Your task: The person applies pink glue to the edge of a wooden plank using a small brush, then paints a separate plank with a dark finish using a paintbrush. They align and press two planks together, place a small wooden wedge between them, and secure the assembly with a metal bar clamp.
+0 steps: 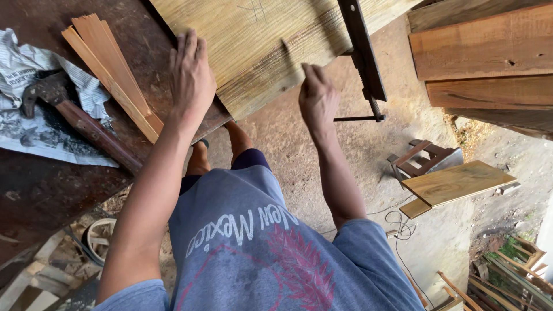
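Two hands on the plank [259, 46] at the counter's [34, 190] front edge: left hand [191, 75] lies flat and open on it, right hand [317, 98] is closed around a saw [294, 55]. Sawing seems under way; next stroke needs a steady plank.

Dusty concrete floor [357, 155], dark worn workbench [40, 190], stacked timber planks [484, 52], small wooden stool [420, 158], daylight.

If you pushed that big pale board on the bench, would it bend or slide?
The pale board looks thick, so it is probably stiff and heavy. A dark clamp grips it and the left hand presses flat on it, so it likely would not slide. The right hand is at its edge.
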